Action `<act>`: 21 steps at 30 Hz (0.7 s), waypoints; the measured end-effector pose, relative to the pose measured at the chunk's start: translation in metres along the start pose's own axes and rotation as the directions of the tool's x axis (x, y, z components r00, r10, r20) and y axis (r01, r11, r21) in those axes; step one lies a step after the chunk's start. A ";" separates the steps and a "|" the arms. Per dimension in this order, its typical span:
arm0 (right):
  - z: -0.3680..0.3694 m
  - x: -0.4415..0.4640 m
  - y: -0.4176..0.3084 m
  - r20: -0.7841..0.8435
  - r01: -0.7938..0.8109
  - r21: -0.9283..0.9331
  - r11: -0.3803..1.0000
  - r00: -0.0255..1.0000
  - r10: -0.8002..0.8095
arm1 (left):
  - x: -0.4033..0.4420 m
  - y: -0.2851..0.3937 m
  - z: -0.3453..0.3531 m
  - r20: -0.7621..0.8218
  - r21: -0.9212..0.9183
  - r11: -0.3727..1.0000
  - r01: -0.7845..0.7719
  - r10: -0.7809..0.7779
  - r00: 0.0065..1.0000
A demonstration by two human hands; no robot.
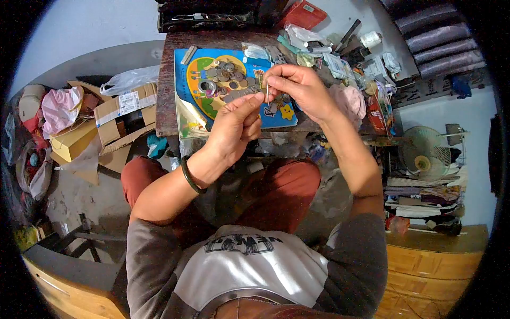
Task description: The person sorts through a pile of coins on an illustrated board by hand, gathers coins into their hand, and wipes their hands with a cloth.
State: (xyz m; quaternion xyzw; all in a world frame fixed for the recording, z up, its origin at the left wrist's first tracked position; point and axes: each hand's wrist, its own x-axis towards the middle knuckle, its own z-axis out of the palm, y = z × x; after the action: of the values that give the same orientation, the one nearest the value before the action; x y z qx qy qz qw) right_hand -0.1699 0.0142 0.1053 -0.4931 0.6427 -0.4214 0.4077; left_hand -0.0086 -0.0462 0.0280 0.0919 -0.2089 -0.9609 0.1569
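Note:
Above the table edge my two hands meet at the fingertips. My right hand (302, 89) pinches a thin, pale, stick-like piece (268, 91), held upright. My left hand (237, 123) is closed, with thumb and forefinger pressed together beside the lower end of that piece; what lies between them is too small to make out. A dark bangle (192, 175) circles the left wrist. Beyond the hands lies a blue cartoon-printed board (183, 66), bearing a pile of coin-like metal discs (228, 68) and a small round metal container (207, 86).
The dark wooden table (169, 106) carries plastic bags (305, 36), a pink cloth (348, 101) and clutter at the right. Opened cardboard boxes (127, 114) stand on the left. A fan (423, 151) and a wooden cabinet (433, 260) are at the right.

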 end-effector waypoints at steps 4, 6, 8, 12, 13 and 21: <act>0.000 0.001 0.003 0.004 0.006 0.013 1.000 1.000 -0.006 | 0.000 -0.001 0.000 0.002 -0.006 1.000 0.003 -0.003 1.000; -0.001 0.001 0.004 0.005 0.017 0.017 1.000 1.000 -0.017 | 0.000 -0.001 0.001 -0.002 -0.002 1.000 0.007 -0.007 1.000; -0.002 0.001 0.007 0.014 0.040 0.016 0.999 0.999 -0.040 | 0.000 -0.001 0.001 -0.004 0.006 1.000 0.008 -0.008 1.000; -0.001 0.002 0.007 0.002 0.012 0.036 0.999 1.000 -0.012 | 0.001 -0.002 -0.002 0.027 -0.029 0.999 0.017 -0.016 1.000; 0.000 0.002 0.006 -0.004 0.003 0.043 0.999 1.000 -0.003 | 0.002 -0.002 -0.004 0.041 -0.036 0.999 0.023 -0.022 0.999; 0.002 0.002 0.008 -0.048 0.028 -0.072 0.997 0.998 -0.032 | 0.003 -0.002 -0.002 0.006 -0.014 1.000 -0.002 0.002 1.000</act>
State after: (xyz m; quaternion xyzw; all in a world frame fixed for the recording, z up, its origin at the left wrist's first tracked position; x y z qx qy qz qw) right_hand -0.1709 0.0132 0.0970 -0.5064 0.6598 -0.4161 0.3674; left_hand -0.0111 -0.0457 0.0251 0.0879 -0.2029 -0.9624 0.1580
